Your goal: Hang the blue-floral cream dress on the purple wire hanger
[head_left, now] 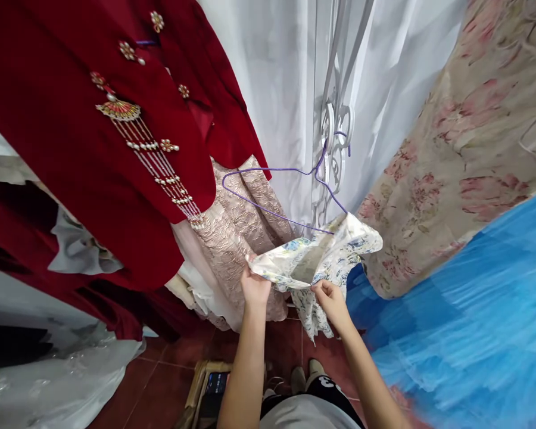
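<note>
A white floral garment (351, 241) hangs by one side from a purple wire hanger (272, 169); the hanger's other arm is bare. The hanger's hook is up by a white scrolled metal rack (335, 143). My left hand (255, 287) grips the left end of the garment's opening, its fingers partly hidden by the cloth. With thumb and fingers pinched, my right hand (329, 299) holds the front edge of the same opening. The lower part of the garment dangles below my hands.
Red jackets with a beaded tassel ornament (145, 149) and a pinkish textured skirt (236, 238) hang at left. A beige floral dress (429, 179) and a blue tulle skirt (473, 322) are at right. A box (201, 390) with a phone (217, 383) stands on the tiled floor.
</note>
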`<state>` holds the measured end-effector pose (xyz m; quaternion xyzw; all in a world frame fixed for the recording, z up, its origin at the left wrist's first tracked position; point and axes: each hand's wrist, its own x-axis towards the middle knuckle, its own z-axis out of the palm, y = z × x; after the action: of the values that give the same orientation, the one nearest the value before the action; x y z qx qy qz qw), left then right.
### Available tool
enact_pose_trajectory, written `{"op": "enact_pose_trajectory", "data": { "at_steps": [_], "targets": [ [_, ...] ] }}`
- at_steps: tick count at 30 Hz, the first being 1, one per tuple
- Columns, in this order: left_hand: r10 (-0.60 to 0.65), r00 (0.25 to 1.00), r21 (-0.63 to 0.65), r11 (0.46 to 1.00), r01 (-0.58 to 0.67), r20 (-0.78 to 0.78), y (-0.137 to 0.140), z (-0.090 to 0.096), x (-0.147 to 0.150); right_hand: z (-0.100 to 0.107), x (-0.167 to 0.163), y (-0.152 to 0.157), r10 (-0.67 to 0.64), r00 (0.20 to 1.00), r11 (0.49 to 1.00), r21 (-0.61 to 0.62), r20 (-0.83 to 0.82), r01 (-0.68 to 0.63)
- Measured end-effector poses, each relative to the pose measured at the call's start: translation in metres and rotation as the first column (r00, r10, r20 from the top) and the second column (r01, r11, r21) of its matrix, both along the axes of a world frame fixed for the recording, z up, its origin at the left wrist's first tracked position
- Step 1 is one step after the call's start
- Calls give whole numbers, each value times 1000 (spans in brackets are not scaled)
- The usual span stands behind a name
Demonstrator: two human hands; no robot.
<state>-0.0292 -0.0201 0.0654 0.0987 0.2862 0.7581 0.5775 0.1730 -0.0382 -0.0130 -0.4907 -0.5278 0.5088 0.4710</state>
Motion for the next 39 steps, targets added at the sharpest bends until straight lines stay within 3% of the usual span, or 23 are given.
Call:
{"op": "enact_pose_trajectory", "data": {
  "at_steps": [2, 4, 6, 8, 10, 12, 14, 16, 17, 18, 20, 21, 22, 23, 25, 27, 29, 31, 34, 37, 39],
  "targets": [
    [-78, 996, 36, 996, 79, -42, -19, -4, 14, -10, 5, -4, -20, 992, 1000, 1, 125, 20],
    [-201, 955, 77, 972, 222, -218, -37, -1, 30, -11, 10, -10, -77, 974, 997, 18, 215, 75],
    [-328, 831, 72, 914, 400, -449, -51, 7, 47, -1, 13, -17, -132, 973, 991, 33, 188, 128],
    [-415, 627, 16, 826, 563, -660, -60, 17, 63, 15, 15, -25, -126, 992, 992, 0, 30, 126],
    [-375, 415, -22, 763, 646, -829, -64, 24, 74, 33, 19, -35, -46, 983, 997, -66, -175, 35],
    [-238, 282, 2, 761, 649, -929, -61, 26, 80, 49, 26, -44, 60, 950, 991, -99, -306, -95],
    [-114, 261, 71, 792, 606, -959, -54, 21, 80, 61, 35, -51, 174, 927, 971, -101, -331, -218],
    [-109, 290, 104, 769, 631, -951, -45, 10, 76, 70, 45, -57, 270, 912, 947, -85, -309, -309],
    [-173, 293, 85, 714, 695, -940, -42, 2, 73, 74, 50, -59, 311, 904, 937, -68, -294, -344],
    [-274, 268, 40, 626, 779, -924, -39, -5, 70, 77, 56, -60, 345, 898, 928, -45, -275, -370],
    [-498, 129, -94, 399, 912, -858, -36, -21, 64, 84, 67, -57, 366, 905, 927, 3, -217, -375],
    [-570, 57, -159, 322, 933, -820, -36, -28, 59, 86, 74, -54, 347, 920, 937, 24, -183, -349],
    [-604, 8, -218, 300, 928, -797, -35, -33, 54, 89, 83, -49, 310, 939, 951, 44, -147, -307],
    [-603, -16, -269, 332, 904, -797, -34, -35, 47, 91, 92, -43, 258, 960, 965, 66, -105, -252],
    [-519, -33, -325, 483, 813, -854, -29, -32, 30, 95, 111, -25, 136, 991, 983, 129, -17, -133],
    [-385, -56, -308, 633, 710, -921, -22, -19, 10, 101, 130, 0, 12, 999, 975, 223, 35, -19],
    [-267, -84, -258, 729, 634, -960, -16, 2, -9, 111, 144, 28, -89, 996, 938, 336, 9, 81],
    [-167, -114, -203, 793, 575, -979, -13, 26, -25, 125, 149, 57, -119, 993, 890, 441, -22, 117],
    [-29, -162, -105, 870, 482, -986, -11, 57, -41, 147, 139, 97, -55, 998, 849, 526, 12, 40],
    [87, -190, 0, 910, 415, -978, -4, 81, -58, 160, 121, 125, 84, 995, 883, 458, 52, -99],
    [167, -247, 72, 933, 352, -954, 7, 94, -74, 161, 110, 136, 183, 982, 906, 380, 51, -188]
  ]
}}
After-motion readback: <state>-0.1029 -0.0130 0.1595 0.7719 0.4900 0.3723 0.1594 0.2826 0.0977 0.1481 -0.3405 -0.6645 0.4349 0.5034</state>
